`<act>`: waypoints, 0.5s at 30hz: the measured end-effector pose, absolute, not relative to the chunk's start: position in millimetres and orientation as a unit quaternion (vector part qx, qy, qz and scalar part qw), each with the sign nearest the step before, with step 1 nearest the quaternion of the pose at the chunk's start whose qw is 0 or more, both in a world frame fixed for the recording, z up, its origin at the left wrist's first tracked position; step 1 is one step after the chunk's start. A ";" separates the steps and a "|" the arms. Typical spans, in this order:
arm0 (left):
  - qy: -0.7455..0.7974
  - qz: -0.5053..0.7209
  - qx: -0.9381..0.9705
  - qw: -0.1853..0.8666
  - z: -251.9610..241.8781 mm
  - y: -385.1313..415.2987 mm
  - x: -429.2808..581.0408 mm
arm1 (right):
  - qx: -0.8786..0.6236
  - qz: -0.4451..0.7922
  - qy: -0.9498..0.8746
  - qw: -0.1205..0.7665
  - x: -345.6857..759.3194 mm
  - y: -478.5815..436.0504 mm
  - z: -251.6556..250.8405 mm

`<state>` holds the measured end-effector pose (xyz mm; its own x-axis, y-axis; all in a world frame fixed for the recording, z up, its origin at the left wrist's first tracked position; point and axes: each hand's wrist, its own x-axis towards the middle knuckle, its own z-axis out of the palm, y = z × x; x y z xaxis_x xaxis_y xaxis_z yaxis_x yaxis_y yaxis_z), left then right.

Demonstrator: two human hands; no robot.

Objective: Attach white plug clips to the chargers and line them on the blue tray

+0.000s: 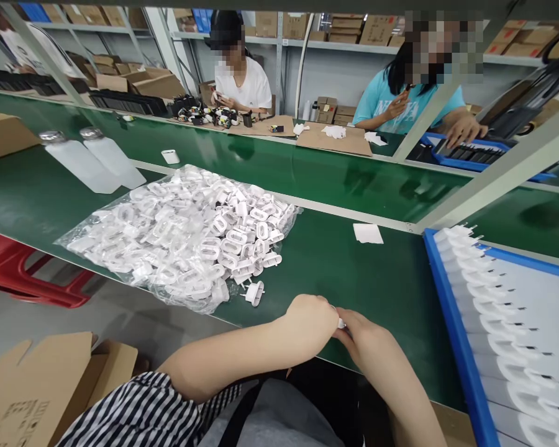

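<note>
Striped sleeve (135, 403), small white part (341, 323) between left hand (312, 323), curled with grip hidden, and right hand (367, 335), pinching it

a worker at a factory bench wears a short, loose sleeve (130, 410) in black-and-white check, its edge softly puckered above the left forearm (233, 354). a smaller patch of the same checked cloth (221, 397) shows beside the torso, where a plain grey garment (279, 419) covers the front and a broad black strap (242, 413) runs slantwise across it. black cloth (328, 385) shows below. the left hand (313, 320), right hand (370, 338) and right forearm (405, 388) are uncovered.
</note>
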<state>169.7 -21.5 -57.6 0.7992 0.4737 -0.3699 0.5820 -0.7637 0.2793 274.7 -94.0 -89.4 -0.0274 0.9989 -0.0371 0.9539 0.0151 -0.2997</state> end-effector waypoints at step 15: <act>0.188 -0.167 0.958 0.138 -64.8 -14.5 159.7 | -0.627 0.157 -0.755 0.112 287.6 -91.4 -90.4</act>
<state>159.7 -14.5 -64.8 0.8733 0.3141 -0.3723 0.4067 -0.8909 0.2024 287.6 -91.4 -90.4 -0.1892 0.9816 -0.0276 0.9113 0.1650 -0.3773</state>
